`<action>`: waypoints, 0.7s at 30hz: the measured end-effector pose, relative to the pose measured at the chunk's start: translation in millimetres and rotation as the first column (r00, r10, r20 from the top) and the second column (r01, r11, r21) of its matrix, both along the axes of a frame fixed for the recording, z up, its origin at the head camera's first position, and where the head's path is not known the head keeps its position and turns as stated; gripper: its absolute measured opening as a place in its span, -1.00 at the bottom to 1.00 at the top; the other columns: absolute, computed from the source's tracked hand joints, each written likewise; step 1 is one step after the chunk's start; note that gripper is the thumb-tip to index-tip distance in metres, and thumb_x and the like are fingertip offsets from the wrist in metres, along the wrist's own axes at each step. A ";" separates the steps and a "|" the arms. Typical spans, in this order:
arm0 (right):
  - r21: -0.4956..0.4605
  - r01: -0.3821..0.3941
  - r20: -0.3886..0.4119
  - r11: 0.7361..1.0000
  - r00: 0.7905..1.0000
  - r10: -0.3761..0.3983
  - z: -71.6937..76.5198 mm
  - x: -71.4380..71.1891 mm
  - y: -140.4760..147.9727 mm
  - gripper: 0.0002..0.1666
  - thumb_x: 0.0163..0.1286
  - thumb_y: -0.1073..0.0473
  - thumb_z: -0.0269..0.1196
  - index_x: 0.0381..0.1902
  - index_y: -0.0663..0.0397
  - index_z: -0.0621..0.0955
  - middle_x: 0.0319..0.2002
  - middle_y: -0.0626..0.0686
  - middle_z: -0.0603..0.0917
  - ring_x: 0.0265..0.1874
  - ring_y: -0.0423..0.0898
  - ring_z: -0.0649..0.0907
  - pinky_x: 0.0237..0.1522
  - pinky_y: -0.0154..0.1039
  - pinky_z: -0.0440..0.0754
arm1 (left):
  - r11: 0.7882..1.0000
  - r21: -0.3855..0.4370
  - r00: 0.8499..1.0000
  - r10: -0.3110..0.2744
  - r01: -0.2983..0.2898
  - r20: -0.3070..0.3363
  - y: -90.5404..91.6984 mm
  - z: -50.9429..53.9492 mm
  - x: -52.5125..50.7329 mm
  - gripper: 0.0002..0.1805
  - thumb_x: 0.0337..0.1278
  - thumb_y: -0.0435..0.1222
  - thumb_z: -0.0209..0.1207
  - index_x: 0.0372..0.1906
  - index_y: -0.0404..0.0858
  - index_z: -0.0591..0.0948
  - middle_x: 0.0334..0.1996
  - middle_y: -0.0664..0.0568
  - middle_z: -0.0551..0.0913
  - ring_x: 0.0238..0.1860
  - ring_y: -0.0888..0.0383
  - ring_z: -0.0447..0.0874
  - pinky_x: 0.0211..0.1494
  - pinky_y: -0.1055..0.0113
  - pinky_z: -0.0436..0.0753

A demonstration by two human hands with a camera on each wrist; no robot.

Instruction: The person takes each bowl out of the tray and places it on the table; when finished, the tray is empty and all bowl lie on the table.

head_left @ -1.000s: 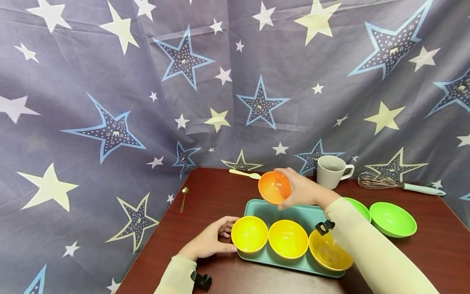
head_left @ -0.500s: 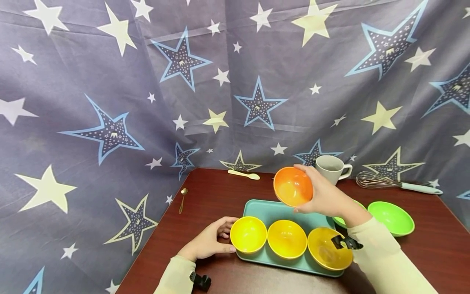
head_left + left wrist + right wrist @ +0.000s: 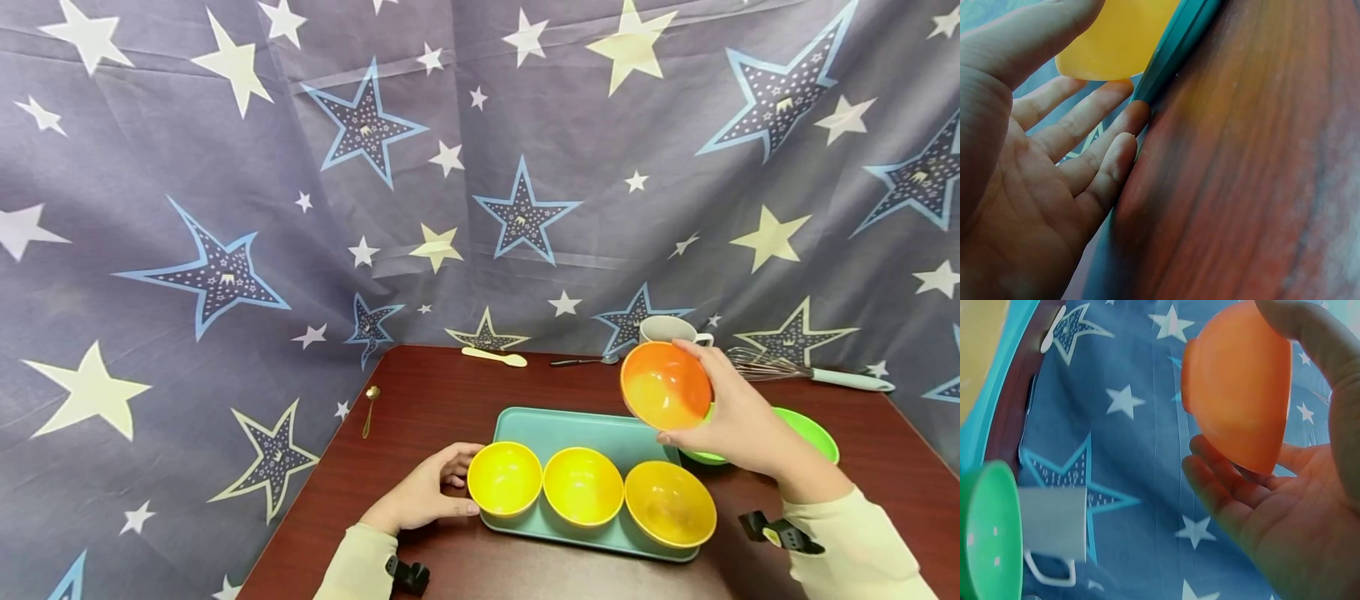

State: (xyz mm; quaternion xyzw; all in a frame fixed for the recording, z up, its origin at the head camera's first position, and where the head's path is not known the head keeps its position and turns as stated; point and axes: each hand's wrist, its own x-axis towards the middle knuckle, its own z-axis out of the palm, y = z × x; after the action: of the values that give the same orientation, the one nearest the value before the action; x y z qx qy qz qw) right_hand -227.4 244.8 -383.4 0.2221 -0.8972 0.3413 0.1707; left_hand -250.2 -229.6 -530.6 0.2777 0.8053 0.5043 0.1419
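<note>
My right hand (image 3: 742, 425) holds an orange bowl (image 3: 665, 386) by its rim, raised above the tray's far right corner. In the right wrist view this orange bowl (image 3: 1241, 387) is tilted on its side, between thumb and fingers. My left hand (image 3: 429, 493) lies at the tray's left end with loosely bent fingers, beside the left yellow bowl (image 3: 504, 479). In the left wrist view its fingertips are close to the yellow bowl (image 3: 1116, 44) and the tray edge; firm contact is unclear. A middle yellow bowl (image 3: 582, 487) and a darker yellow bowl (image 3: 670, 504) complete the row on the teal tray (image 3: 555, 423).
Green bowls (image 3: 810, 433) sit right of the tray, partly hidden by my right arm. Behind are a mug (image 3: 663, 328), a whisk (image 3: 847, 379), a dark-handled utensil (image 3: 581, 362) and a cream spoon (image 3: 495, 357). A small gold spoon (image 3: 370, 408) lies at left.
My right hand has carried the orange bowl rightward from above the tray's middle, uncovering the dark-handled utensil and now partly covering the mug and green bowls. My left hand has stayed in place.
</note>
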 end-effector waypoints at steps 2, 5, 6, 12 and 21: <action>0.001 0.019 -0.011 1.000 1.000 -0.019 -0.3 3.5 8.9 0.51 -0.20 -0.13 0.79 0.64 -0.06 0.22 0.22 0.11 0.45 0.04 0.07 0.57 -0.07 -0.37 0.58 | 1.000 0.000 1.000 0.000 0.000 -0.001 0.1 0.4 0.1 -0.17 0.16 -0.15 0.53 0.50 0.12 0.39 0.25 0.16 0.61 0.18 0.07 0.61 0.23 0.22 0.60; -0.009 0.049 -0.027 0.999 0.998 -0.049 -0.8 8.0 22.3 0.52 -0.21 -0.10 0.80 0.65 -0.06 0.21 0.28 0.17 0.43 0.08 0.13 0.55 -0.05 -0.55 0.43 | 1.000 -0.006 1.000 0.000 0.000 0.006 -0.1 0.3 -0.4 -0.17 0.16 -0.15 0.53 0.49 0.14 0.40 0.24 0.18 0.62 0.18 0.08 0.61 0.23 0.23 0.59; -0.009 0.059 -0.037 0.998 0.998 -0.059 -1.3 9.4 26.8 0.52 -0.21 -0.09 0.80 0.65 -0.05 0.20 0.30 0.20 0.41 0.10 0.17 0.53 -0.04 -0.59 0.38 | 1.000 -0.006 1.000 -0.001 0.001 0.009 -0.2 0.2 -0.8 -0.18 0.16 -0.15 0.54 0.49 0.15 0.40 0.24 0.18 0.62 0.18 0.07 0.61 0.23 0.22 0.59; -0.069 0.163 -0.049 0.984 0.985 -0.166 -12.3 18.2 50.1 0.58 -0.26 0.01 0.82 0.66 0.01 0.18 0.30 0.33 0.40 0.10 0.24 0.48 -0.06 -0.66 0.23 | 1.000 -0.002 1.000 -0.004 0.004 0.001 -1.2 -1.0 -2.4 -0.17 0.16 -0.15 0.53 0.49 0.15 0.40 0.24 0.19 0.61 0.18 0.07 0.61 0.23 0.20 0.60; -0.171 0.315 0.019 0.933 0.948 -0.317 -37.4 38.0 88.9 0.56 -0.18 0.13 0.79 0.68 0.02 0.11 0.39 0.36 0.32 0.12 -0.20 0.41 -0.10 -0.71 0.19 | 1.000 0.006 1.000 -0.005 0.005 -0.002 -1.4 -1.1 -2.5 -0.17 0.16 -0.15 0.53 0.49 0.14 0.40 0.25 0.20 0.61 0.18 0.07 0.62 0.23 0.19 0.61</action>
State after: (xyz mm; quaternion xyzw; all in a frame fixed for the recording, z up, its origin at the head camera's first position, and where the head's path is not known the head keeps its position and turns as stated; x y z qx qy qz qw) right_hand -189.4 333.6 -420.7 0.0609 -0.8876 0.3849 0.2456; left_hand -252.7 -231.0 -531.7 0.2808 0.8032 0.5059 0.1415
